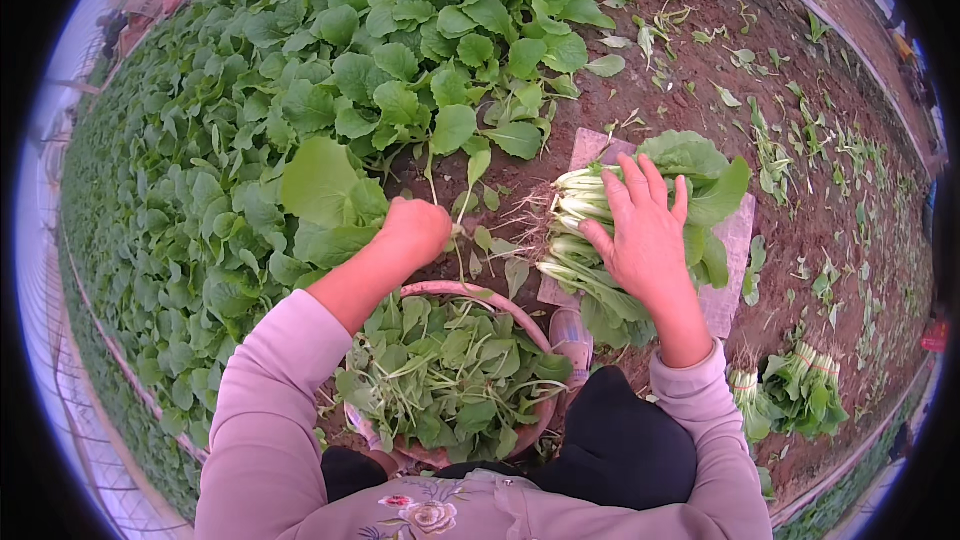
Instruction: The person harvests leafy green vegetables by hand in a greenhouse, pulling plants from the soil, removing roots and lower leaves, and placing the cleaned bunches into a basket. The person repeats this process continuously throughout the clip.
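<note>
My left hand (418,231) is closed in a fist around a leafy green plant (324,184). Its broad leaves stick out to the left of the fist, and a root end shows at the right by the thumb. My right hand (643,236) lies with fingers spread on top of a pile of leafy greens (581,206). Pale stems and thin roots in that pile point left, leaves point right. Under the pile is a flat board (729,304) on the soil. Stems beneath my right palm are hidden.
A pink tub (529,321) full of loose small greens (450,371) stands between my feet, a shoe (571,337) beside it. Dense growing greens (315,90) cover the left and far side. Tied bundles (806,394) lie at right on soil strewn with leaf scraps (772,157).
</note>
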A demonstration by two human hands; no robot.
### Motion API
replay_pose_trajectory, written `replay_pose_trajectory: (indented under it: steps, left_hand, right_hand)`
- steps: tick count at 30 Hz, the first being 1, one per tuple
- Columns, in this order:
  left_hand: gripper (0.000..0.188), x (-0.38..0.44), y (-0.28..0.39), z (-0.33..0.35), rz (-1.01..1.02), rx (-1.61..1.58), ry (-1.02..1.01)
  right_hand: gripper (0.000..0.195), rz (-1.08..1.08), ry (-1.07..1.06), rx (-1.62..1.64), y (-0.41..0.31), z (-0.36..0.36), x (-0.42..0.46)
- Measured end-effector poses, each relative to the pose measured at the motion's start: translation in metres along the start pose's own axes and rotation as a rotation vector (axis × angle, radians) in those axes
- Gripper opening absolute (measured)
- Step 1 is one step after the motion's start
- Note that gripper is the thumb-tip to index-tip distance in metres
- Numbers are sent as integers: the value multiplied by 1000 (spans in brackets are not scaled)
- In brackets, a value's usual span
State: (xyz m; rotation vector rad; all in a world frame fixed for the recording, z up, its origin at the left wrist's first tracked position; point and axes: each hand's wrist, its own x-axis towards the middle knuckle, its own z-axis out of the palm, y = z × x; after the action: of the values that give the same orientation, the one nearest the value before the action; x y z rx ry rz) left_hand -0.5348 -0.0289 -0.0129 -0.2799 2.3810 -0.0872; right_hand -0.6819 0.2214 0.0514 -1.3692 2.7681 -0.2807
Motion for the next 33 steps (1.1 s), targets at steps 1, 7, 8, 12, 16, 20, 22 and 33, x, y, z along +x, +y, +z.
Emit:
replay_pose_trajectory:
  steps: [1,7,8,12,16,20,22,33]
  left_hand:
    - [17,-5,-3,36,144,135,-235]
    - [28,-54,2,14,-317,-207,368]
    - [28,-61,5,26,-245,-175,167]
    - [26,-88,13,49,-214,-144,-106]
    - [36,-160,6,8,-143,-357,137]
    - [45,-243,0,0,-37,-988,472]
    - [40,-287,10,5,-13,-1390,544]
    - [53,-371,65,27,408,-2328,989]
  right_hand:
    - [66,-24,7,11,-6,-2,-3]
    - [64,-55,58,1,-3,-45,-31]
    - [63,-68,66,12,-6,-53,-35]
    - [58,-171,113,94,-22,-87,-57]
    - [51,-281,109,184,-39,-112,-78]
    - [44,-494,-26,261,-68,-126,-93]
    - [41,-634,-139,316,-92,-135,-98]
    - [74,-573,-499,907,-229,-116,-145]
